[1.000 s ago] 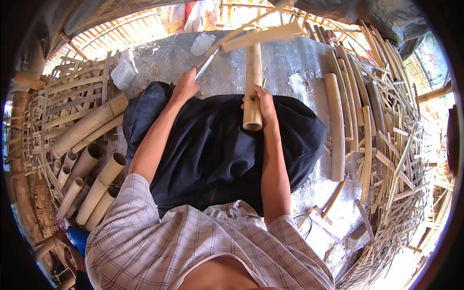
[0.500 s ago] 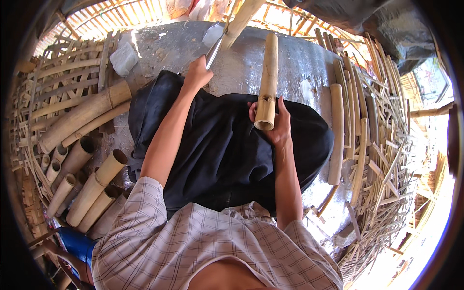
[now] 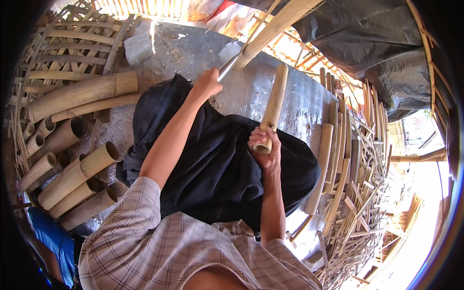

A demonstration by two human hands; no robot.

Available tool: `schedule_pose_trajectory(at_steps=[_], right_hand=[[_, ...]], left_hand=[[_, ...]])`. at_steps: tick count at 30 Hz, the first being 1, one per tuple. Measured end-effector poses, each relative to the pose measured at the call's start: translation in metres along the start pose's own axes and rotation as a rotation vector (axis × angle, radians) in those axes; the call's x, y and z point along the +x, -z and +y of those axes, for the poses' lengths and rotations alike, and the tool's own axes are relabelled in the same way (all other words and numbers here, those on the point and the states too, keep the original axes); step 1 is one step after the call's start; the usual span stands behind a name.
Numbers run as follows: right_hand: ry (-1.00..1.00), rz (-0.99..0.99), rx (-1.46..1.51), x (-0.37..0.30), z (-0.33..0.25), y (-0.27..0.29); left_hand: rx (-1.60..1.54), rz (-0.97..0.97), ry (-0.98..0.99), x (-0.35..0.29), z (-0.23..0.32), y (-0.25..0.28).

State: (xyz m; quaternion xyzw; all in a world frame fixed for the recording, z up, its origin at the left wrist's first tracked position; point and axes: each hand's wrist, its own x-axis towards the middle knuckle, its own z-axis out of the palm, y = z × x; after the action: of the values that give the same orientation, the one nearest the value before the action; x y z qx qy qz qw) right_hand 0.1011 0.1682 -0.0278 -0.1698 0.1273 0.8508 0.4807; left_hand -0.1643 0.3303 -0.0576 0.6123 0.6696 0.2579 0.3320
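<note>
My left hand is closed around the covered handle end of a tool with a long, narrow metal blade. The blade points away from me, its tip close to a thick bamboo pole. In my right hand, fingers wrapped round its near end, is a pale bamboo tube. Its hollow mouth faces me, and the far end tilts up and slightly right. Both hands are above the dark cloth over my lap, and blade and tube are apart.
Several cut bamboo tubes stand at my left beside a thick bamboo piece and woven lattice. Split bamboo strips pile up on the right. A pale block lies on the grey sheet; black plastic hangs at far right.
My right fingers have wrapped round the near end of the bamboo tube, which earlier lay against the palm. The whole view has turned. My left hand still grips the bladed tool.
</note>
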Motion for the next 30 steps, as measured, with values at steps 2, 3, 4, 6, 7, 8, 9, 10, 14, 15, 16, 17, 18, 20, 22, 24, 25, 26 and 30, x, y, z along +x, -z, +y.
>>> schedule_pose_trajectory(at_steps=[2, 3, 4, 6, 7, 8, 9, 10, 14, 15, 16, 17, 18, 20, 22, 24, 25, 26, 30], right_hand=[[-0.017, -0.166, 0.204, -0.010, 0.009, -0.020], [-0.044, -0.266, 0.319, -0.017, 0.011, -0.025], [-0.048, -0.317, 0.413, -0.027, 0.018, -0.037], [0.077, -0.364, 0.214, -0.047, 0.026, -0.034], [0.154, -0.363, 0.053, -0.059, 0.027, -0.032], [0.274, -0.332, -0.163, -0.070, 0.030, -0.034], [0.394, -0.300, -0.380, -0.081, 0.032, -0.038], [0.506, -0.281, -0.538, -0.092, 0.028, -0.039], [0.938, -0.254, -0.944, -0.123, 0.015, -0.088], [0.980, -0.272, -1.003, -0.132, 0.002, -0.100], [1.070, -0.225, -1.035, -0.140, -0.004, -0.116], [1.159, -0.183, -1.062, -0.144, -0.007, -0.133], [1.246, -0.141, -1.089, -0.143, -0.009, -0.144], [1.384, -0.129, -1.233, -0.132, -0.014, -0.147], [1.407, -0.156, -1.233, -0.100, -0.009, -0.146], [1.461, 0.057, -1.439, -0.066, 0.006, -0.128], [1.543, 0.114, -1.687, -0.046, -0.023, -0.090], [1.558, 0.285, -1.730, -0.024, -0.008, -0.075], [0.743, 0.512, -2.477, 0.013, -0.039, -0.013]], left_hand=[[0.017, 0.002, 0.043, 0.000, -0.004, 0.010], [0.020, 0.000, 0.059, -0.001, -0.005, 0.014], [0.029, 0.005, 0.063, -0.001, -0.004, 0.017], [0.047, -0.022, 0.069, -0.002, 0.000, 0.023], [0.036, -0.039, 0.077, -0.002, 0.006, 0.025], [0.026, -0.053, 0.092, -0.003, 0.006, 0.028], [0.014, -0.068, 0.107, -0.003, 0.007, 0.031], [0.010, -0.073, 0.112, -0.003, 0.009, 0.031], [0.022, -0.073, 0.144, -0.005, 0.002, 0.029], [0.031, -0.064, 0.146, -0.005, 0.001, 0.028], [0.019, -0.056, 0.144, -0.006, 0.004, 0.026], [0.017, -0.045, 0.129, -0.005, 0.003, 0.024], [0.014, -0.033, 0.116, -0.005, 0.000, 0.023], [0.002, -0.039, 0.105, -0.004, 0.001, 0.023], [0.020, -0.006, 0.089, -0.006, -0.001, 0.019], [0.032, 0.001, 0.083, -0.005, -0.001, 0.021], [0.030, -0.022, 0.071, -0.006, 0.008, 0.018], [0.039, -0.034, 0.080, -0.007, 0.004, 0.021], [0.056, -0.014, 0.110, -0.004, 0.003, 0.008]])
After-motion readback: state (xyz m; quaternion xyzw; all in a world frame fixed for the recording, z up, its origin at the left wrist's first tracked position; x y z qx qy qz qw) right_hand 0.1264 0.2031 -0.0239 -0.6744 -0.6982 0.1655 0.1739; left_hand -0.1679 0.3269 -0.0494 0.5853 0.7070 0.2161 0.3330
